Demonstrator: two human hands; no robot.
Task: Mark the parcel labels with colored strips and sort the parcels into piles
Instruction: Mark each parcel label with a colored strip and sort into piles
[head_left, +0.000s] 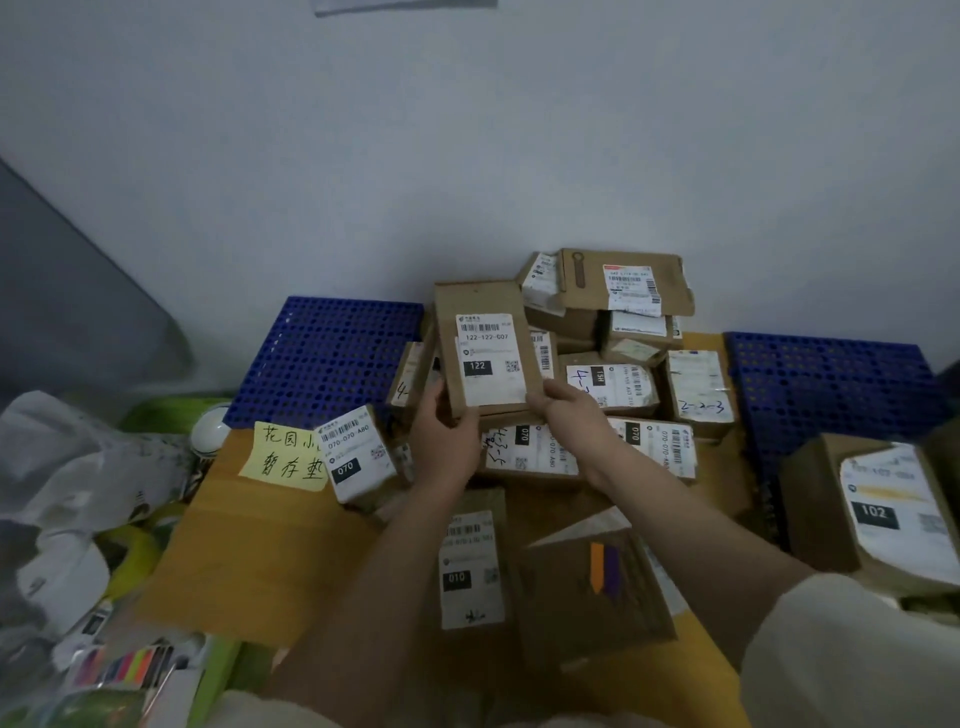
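Observation:
I hold a flat brown parcel (483, 343) upright above the pile, its white label reading 122 facing me. My left hand (447, 441) grips its lower left corner and my right hand (566, 410) grips its lower right edge. Below lie several cardboard parcels with white labels: one marked 070 (356, 457), one marked 010 (470, 566), and one carrying orange and purple strips (605, 571). A sheet of colored strips (127, 665) lies at the lower left.
A brown cardboard mat (249, 551) bears the pile, with a yellow handwritten note (285, 457). Blue perforated mats sit at the back left (327, 353) and right (831, 384). A parcel marked 102 (878, 514) rests at right. White bags (67, 478) crowd the left.

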